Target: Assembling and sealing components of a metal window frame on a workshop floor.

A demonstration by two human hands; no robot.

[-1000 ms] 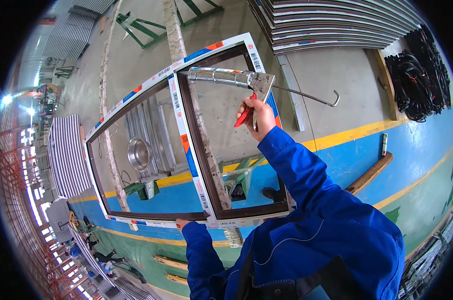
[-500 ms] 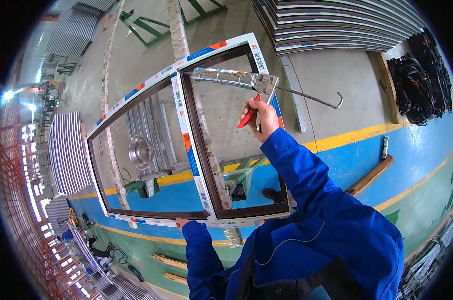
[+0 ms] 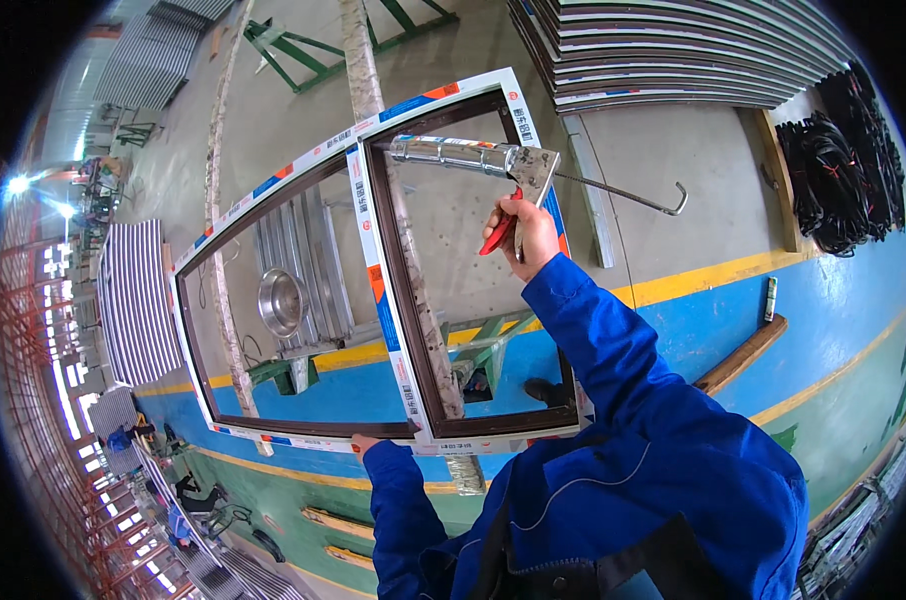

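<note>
My right hand [image 3: 531, 235] is closed round the red-and-metal handle of a caulking gun [image 3: 453, 156]. The gun's silver barrel points left, its nozzle end over the upper part of the dividing bar of a window frame [image 3: 376, 285]. A long rod with a hooked end sticks out behind the gun to the right. White protective tape with blue and orange patches covers the frame's outer faces; its inner edges are dark brown. At the near rail, my left hand [image 3: 365, 445] grips the frame's edge, most of its fingers hidden by the sleeve and rail.
Two mottled support bars [image 3: 360, 60] run beneath the frame on green trestles [image 3: 298, 60]. Through the left opening show a metal bowl [image 3: 282, 302] and silver profiles [image 3: 323, 250]. Stacked profiles [image 3: 673, 50], black coiled gaskets [image 3: 828, 170] and a wooden block [image 3: 743, 355] lie to the right.
Both hands keep their places on the caulking gun and the frame. The whole view has shifted very slightly; nothing was taken up or let go.
</note>
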